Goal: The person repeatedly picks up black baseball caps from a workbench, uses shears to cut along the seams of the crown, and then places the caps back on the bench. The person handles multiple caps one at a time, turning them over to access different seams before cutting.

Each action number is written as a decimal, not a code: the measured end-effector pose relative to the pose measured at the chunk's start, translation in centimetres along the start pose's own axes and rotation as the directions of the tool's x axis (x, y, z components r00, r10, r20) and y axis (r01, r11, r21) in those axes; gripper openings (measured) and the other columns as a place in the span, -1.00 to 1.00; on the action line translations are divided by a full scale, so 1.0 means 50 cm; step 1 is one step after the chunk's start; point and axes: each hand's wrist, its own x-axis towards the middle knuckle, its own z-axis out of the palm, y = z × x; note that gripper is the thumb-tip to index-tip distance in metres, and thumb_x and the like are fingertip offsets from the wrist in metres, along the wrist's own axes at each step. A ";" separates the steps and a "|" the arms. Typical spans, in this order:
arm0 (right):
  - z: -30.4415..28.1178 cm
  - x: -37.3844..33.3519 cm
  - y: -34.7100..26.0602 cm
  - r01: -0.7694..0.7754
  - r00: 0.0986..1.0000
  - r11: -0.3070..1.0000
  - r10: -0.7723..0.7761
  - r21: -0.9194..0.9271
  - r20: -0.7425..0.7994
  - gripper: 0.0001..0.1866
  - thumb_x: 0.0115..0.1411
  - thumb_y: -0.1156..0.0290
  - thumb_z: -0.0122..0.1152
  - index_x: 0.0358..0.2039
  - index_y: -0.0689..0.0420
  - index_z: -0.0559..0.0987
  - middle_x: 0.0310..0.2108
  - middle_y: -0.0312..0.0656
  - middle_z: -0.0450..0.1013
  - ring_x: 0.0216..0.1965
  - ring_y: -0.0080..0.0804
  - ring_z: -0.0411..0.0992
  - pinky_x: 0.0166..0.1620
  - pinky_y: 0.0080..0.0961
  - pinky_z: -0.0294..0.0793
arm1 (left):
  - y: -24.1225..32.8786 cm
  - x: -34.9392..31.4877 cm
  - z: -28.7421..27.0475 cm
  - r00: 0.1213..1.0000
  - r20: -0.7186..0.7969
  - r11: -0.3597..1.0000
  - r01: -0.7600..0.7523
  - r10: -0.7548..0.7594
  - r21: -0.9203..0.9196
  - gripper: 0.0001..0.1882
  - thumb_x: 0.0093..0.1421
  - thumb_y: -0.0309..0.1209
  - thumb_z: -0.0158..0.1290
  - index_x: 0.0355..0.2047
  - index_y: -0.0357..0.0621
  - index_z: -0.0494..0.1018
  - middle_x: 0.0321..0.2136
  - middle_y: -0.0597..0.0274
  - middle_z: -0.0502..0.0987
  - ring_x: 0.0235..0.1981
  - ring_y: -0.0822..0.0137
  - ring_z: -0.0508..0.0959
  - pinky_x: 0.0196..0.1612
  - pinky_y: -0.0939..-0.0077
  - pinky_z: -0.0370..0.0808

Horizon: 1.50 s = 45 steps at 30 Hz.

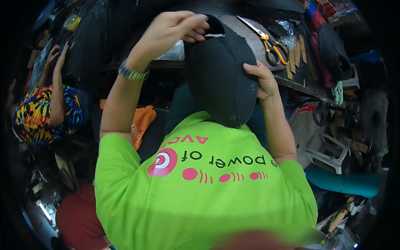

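Between our two hands we hold one black stitched piece (221, 79): left fingers (198, 30) curled at its upper rim, right fingers (252, 69) gripping its side; one pair of scissors (271, 46) lies beyond the latter.

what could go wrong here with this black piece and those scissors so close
The black piece might snag on the scissors if swung right, since they lie on the table just beyond it. If the right hand slipped from its side edge, the piece could drop toward the lap, with only the left hand at its top.
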 end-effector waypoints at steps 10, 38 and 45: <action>-0.051 -0.003 0.042 0.092 0.989 0.933 -0.126 0.349 0.075 -0.58 0.28 0.48 0.16 0.12 0.35 0.42 0.01 0.10 0.51 -0.03 -0.15 0.57 0.06 -0.26 0.61 | -0.104 -0.153 0.168 0.923 -0.118 0.576 0.126 -0.367 -0.807 -0.13 0.19 -0.41 0.25 0.40 -0.22 0.01 0.15 -0.03 0.34 0.11 0.24 0.45 0.14 0.36 0.43; 0.086 -0.124 0.007 0.334 0.932 0.928 -0.351 -0.165 -0.090 -0.34 0.01 0.66 0.34 0.18 0.28 0.40 0.07 -0.06 0.49 0.03 -0.21 0.51 0.11 -0.24 0.50 | -0.038 -0.051 0.222 0.926 -0.375 0.521 -0.342 0.045 -0.782 -0.02 0.24 -0.65 0.08 0.46 0.15 -0.29 0.13 -0.18 0.33 -0.03 0.22 0.59 -0.11 0.38 0.69; 0.038 -0.320 -0.199 0.736 0.490 0.518 -0.852 -0.436 -0.184 -0.64 0.01 0.77 0.28 -0.12 0.28 0.63 -0.16 -0.06 0.61 -0.13 -0.19 0.59 0.00 -0.27 0.59 | -0.020 0.000 0.218 0.968 -0.023 0.804 -0.220 0.249 -0.552 -0.37 0.28 -0.58 0.07 0.35 -0.12 0.18 0.07 -0.03 0.45 -0.21 0.28 0.67 -0.24 0.56 0.68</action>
